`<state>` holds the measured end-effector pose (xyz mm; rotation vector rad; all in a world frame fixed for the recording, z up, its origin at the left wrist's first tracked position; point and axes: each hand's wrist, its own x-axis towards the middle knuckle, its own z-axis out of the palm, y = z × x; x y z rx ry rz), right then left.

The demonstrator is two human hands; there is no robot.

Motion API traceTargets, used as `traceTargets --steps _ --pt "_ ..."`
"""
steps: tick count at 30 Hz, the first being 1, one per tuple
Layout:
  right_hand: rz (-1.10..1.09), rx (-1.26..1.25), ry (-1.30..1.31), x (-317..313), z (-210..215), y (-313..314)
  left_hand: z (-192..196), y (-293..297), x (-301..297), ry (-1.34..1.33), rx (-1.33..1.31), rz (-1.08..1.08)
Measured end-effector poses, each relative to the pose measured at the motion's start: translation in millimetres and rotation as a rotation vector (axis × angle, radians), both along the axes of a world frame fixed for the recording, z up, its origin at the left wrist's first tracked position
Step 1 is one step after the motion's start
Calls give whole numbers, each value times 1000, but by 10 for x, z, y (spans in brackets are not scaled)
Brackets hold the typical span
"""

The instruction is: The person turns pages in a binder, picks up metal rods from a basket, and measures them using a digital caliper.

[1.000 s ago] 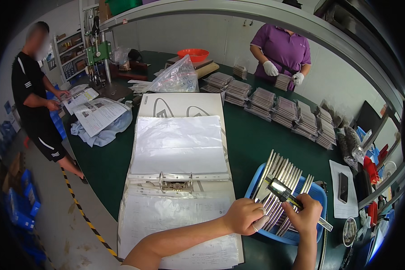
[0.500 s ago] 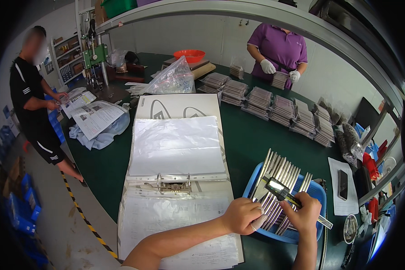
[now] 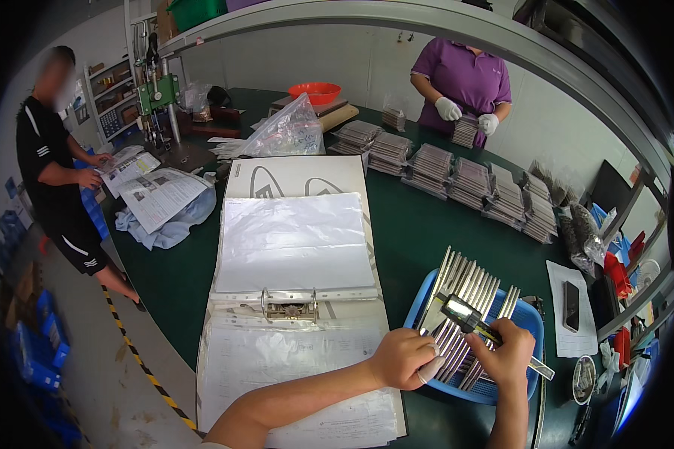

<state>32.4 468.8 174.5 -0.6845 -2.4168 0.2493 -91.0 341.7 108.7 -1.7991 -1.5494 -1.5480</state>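
My right hand (image 3: 508,353) is closed around a digital caliper (image 3: 463,314), its thumb near the display. The caliper lies at a slant above a blue plastic basket (image 3: 532,327), jaws toward the upper left and beam end past the basket's right side. Several slim silver metal rods (image 3: 472,283) lie side by side in the basket, partly covered by the caliper and my hands. At the basket's left edge, just below the jaws, my left hand (image 3: 408,361) is curled shut, with pale covers on some fingertips. Whatever its fingers hold is hidden.
An open ring binder (image 3: 296,247) with sleeved papers lies left of the basket. Bundled rods (image 3: 472,183) stand in stacks behind it. At right are a phone (image 3: 571,307) on paper and a small round dish (image 3: 583,380). Two people work beyond; a metal frame crosses overhead.
My hands, the caliper and the basket look unchanged. Across the table, the gloved hands of the person in purple have shifted slightly around a bundle; the person at left has moved a hand on the papers.
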Motion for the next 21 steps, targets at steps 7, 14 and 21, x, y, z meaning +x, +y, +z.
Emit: traceTargets --steps 7,14,21 --pt "-6 -9 -16 12 11 1 -1 2 8 -1 -5 -2" --pt "3 3 -15 -27 -14 -12 -28 -9 -21 -12 14 -1" --pt "-4 5 -13 12 17 0 15 5 2 7 5 -2"
